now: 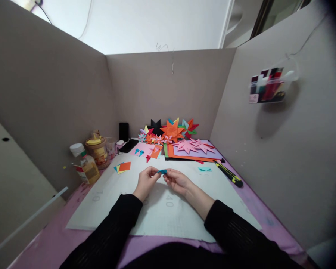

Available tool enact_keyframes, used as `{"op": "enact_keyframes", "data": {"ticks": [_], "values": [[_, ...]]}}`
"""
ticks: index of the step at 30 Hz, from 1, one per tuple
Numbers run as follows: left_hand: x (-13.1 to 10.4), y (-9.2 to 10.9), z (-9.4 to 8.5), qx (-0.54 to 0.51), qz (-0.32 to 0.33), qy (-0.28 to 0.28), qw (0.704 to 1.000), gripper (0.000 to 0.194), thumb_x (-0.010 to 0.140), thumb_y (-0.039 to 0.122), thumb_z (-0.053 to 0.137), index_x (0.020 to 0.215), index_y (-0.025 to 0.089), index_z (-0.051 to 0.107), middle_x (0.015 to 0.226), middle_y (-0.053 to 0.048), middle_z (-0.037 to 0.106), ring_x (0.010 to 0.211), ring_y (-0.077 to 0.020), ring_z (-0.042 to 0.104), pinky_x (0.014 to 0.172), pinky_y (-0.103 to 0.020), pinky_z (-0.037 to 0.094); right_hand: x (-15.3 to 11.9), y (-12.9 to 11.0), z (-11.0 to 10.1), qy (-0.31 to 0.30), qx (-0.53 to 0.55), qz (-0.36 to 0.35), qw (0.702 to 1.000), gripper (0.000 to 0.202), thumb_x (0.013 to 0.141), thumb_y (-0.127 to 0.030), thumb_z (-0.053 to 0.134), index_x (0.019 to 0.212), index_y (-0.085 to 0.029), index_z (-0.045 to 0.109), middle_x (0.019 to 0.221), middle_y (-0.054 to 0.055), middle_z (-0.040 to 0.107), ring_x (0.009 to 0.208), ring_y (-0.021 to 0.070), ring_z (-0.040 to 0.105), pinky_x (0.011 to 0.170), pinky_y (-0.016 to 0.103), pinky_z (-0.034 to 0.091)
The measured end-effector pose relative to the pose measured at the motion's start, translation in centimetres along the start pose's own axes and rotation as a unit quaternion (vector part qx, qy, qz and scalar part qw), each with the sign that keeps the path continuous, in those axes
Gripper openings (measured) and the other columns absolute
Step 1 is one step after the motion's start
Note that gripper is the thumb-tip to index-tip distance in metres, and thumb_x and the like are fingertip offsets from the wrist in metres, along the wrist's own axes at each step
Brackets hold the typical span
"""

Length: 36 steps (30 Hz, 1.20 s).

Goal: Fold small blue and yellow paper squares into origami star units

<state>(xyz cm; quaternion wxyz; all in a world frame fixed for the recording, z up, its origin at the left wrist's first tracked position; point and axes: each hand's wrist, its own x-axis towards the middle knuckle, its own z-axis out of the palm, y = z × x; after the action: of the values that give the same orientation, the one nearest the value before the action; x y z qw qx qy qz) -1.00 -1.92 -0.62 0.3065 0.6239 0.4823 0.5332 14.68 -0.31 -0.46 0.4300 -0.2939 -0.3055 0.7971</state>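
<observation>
A small folded piece of blue paper [162,172] is held up between my two hands, above the white board [109,209]. My left hand [147,181] pinches its left end between thumb and fingertips. At its right end, my right hand [179,181] grips it with thumb and forefinger, the palm partly turned up. Two little blue folded pieces [139,152] lie farther back on a pink sheet [142,148]. To the right of my hands rests a light-blue folded paper [205,169]. Orange, yellow and blue paper squares [123,167] overlap on the left.
Folded paper stars [172,130] stand along the back wall, and pink stars [188,145] lie on stacked coloured sheets [176,154]. A yellow-black utility knife [229,174] is at the right edge. A bottle [86,164], a jar [98,151] and a phone [128,146] stand or lie left.
</observation>
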Motion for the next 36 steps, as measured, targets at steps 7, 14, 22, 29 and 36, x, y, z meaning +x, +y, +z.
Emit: {"op": "enact_keyframes", "data": {"ticks": [7, 14, 22, 29, 36], "values": [[-0.2, 0.1, 0.0, 0.006, -0.003, -0.011, 1.000, 0.017, 0.067, 0.032, 0.063, 0.070, 0.015, 0.063, 0.065, -0.002, 0.065, 0.059, -0.0131, 0.056, 0.056, -0.023, 0.042, 0.2, 0.3, -0.2, -0.005, -0.131, -0.089, 0.987, 0.022, 0.065, -0.031, 0.071, 0.072, -0.015, 0.057, 0.063, 0.000, 0.061, 0.051, 0.0084, 0.055, 0.045, 0.018, 0.043], [-0.3, 0.4, -0.1, 0.017, -0.002, -0.022, 1.000, 0.015, 0.067, 0.030, 0.064, 0.071, 0.016, 0.066, 0.066, -0.003, 0.065, 0.060, -0.0135, 0.056, 0.057, -0.024, 0.044, 0.5, 0.4, -0.4, 0.000, -0.253, -0.184, 0.950, 0.025, 0.066, -0.038, 0.068, 0.069, -0.016, 0.058, 0.056, -0.003, 0.055, 0.049, 0.0083, 0.049, 0.050, 0.021, 0.041], [-0.1, 1.1, -0.3, -0.112, -0.055, -0.089, 0.988, 0.023, 0.075, 0.033, 0.056, 0.083, 0.013, 0.064, 0.074, -0.007, 0.067, 0.068, -0.0163, 0.062, 0.059, -0.026, 0.049, 0.6, -0.2, -1.0, -0.002, -0.324, -0.249, 0.913, 0.016, 0.069, -0.031, 0.063, 0.070, -0.016, 0.059, 0.062, -0.002, 0.057, 0.058, 0.0102, 0.051, 0.055, 0.022, 0.041], [0.0, 1.1, -0.4, -0.124, -0.073, -0.095, 0.985, 0.024, 0.071, 0.035, 0.062, 0.080, 0.012, 0.064, 0.072, -0.007, 0.067, 0.069, -0.0168, 0.062, 0.062, -0.026, 0.048, 0.4, -0.5, -0.8, -0.024, -0.320, -0.238, 0.917, 0.015, 0.069, -0.029, 0.064, 0.073, -0.015, 0.061, 0.065, -0.001, 0.059, 0.058, 0.0100, 0.052, 0.056, 0.023, 0.041], [-0.1, 1.0, -0.4, -0.115, -0.073, -0.097, 0.986, 0.024, 0.067, 0.031, 0.067, 0.080, 0.012, 0.063, 0.072, -0.006, 0.067, 0.068, -0.0158, 0.061, 0.062, -0.025, 0.046, 0.4, -0.5, -1.2, -0.045, -0.304, -0.216, 0.927, 0.017, 0.068, -0.031, 0.065, 0.073, -0.015, 0.061, 0.062, -0.001, 0.059, 0.055, 0.0098, 0.052, 0.054, 0.024, 0.042]]}}
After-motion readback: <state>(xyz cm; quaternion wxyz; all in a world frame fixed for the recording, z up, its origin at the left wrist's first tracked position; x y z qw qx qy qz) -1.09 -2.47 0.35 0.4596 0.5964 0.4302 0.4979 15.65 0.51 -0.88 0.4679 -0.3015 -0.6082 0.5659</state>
